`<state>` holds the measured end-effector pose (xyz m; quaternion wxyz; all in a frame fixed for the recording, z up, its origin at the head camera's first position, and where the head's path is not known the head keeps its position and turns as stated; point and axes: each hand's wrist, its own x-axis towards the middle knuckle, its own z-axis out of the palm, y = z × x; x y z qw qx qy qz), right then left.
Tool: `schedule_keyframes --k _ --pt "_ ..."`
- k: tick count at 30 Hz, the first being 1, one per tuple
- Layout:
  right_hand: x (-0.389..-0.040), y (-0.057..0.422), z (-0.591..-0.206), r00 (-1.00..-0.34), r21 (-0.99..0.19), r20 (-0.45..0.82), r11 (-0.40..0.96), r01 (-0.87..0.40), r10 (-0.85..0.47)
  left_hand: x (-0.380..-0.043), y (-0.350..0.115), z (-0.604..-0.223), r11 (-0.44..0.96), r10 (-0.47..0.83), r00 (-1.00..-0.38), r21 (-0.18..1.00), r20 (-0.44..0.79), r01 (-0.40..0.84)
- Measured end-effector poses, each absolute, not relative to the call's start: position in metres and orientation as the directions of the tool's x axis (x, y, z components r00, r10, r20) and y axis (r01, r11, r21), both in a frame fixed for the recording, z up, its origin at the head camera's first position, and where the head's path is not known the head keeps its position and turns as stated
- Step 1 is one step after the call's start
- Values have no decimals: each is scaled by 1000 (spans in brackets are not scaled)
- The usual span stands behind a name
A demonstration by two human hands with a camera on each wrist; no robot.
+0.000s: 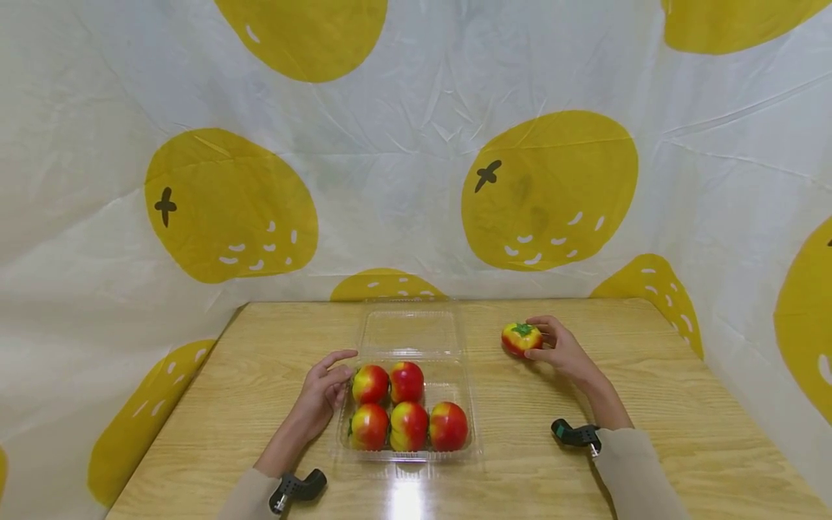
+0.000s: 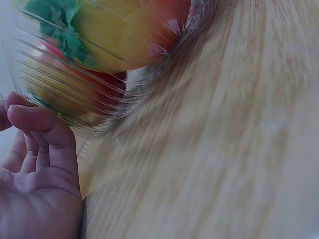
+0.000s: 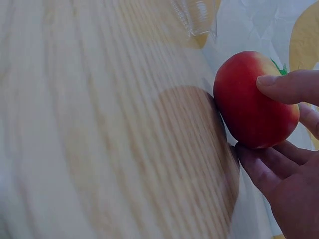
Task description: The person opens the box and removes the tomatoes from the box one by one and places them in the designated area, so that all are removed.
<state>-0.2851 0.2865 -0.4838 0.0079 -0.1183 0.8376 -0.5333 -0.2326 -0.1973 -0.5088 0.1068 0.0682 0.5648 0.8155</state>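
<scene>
Head view: glossy, rounded fruit (image 1: 518,338) in right grip (image 1: 564,354), wood-grained table (image 1: 533,433)

Table (image 1: 539,462), one: I noted pale wood with streaked grain, a bright reflection (image 1: 407,498) at the near side. Directly on it I counted one clear plastic container (image 1: 448,379), lid (image 1: 411,332) folded open behind. One red-and-yellow fruit (image 1: 520,345), farther right: contact with the surface I could not confirm.

held fruit (image 1: 522,339): red-yellow, green leaves (image 1: 523,329) | container (image 1: 448,384): clear | table (image 1: 552,480): pale woodgrain | backdrop (image 1: 390,209): white, yellow-fruit print
</scene>
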Motion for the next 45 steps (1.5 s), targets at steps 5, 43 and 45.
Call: schedule_keyframes --k 5,43,45 --pt "-285 286 -484 -971 -900 116 392 -193 -210 -233 -197 -509 -334 252 -968 937 -12 -98" --pt "-286 287 -487 -967 -911 106 367 -188 -231 -233 -197 -510 -321 243 -970 942 -21 -101" --pt "-286 287 -486 -966 -912 107 365 -190 -236 -233 -197 -510 -323 240 -970 941 -23 -102"
